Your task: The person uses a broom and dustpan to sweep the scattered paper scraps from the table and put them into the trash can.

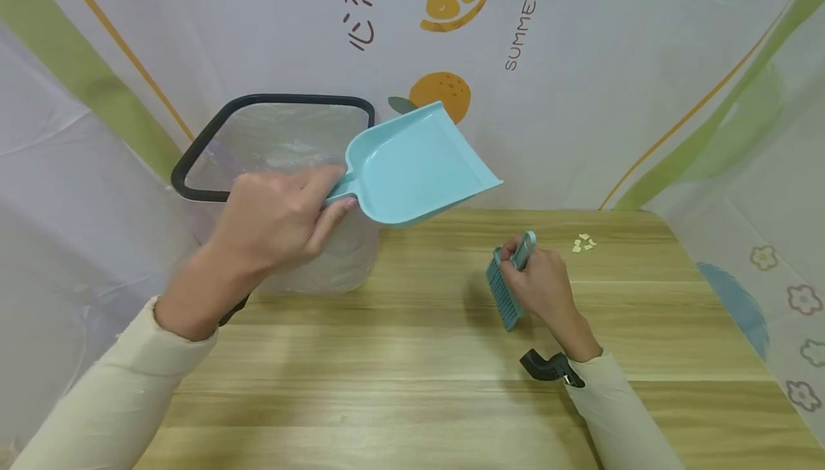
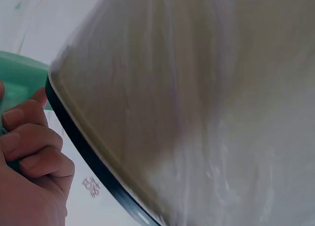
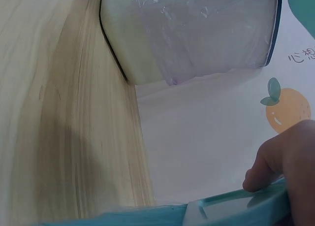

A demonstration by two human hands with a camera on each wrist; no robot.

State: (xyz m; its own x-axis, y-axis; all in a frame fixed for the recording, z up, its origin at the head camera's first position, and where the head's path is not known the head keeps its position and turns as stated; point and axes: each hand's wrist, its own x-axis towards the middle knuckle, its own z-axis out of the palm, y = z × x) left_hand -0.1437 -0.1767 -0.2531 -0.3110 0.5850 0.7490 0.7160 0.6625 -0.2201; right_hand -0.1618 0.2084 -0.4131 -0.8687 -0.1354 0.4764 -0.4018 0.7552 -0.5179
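My left hand (image 1: 277,216) grips the short handle of a light blue dustpan (image 1: 419,169), raised in front of the bin's right side. Nothing lies on the part of the pan that shows. In the left wrist view, curled fingers (image 2: 37,142) wrap the handle, beside the bin's dark rim. My right hand (image 1: 541,280) holds a teal hand brush (image 1: 505,291) by its handle, just over the table, bristles facing down and left. A small group of pale yellow scraps (image 1: 584,243) lies on the table beyond the right hand.
A translucent bin (image 1: 335,262) with a black rim (image 1: 309,99) and a clear liner stands at the table's back left. The wooden table (image 1: 387,384) meets a printed white curtain (image 1: 567,133) behind. A black wrist strap (image 1: 548,366) sits at the right wrist.
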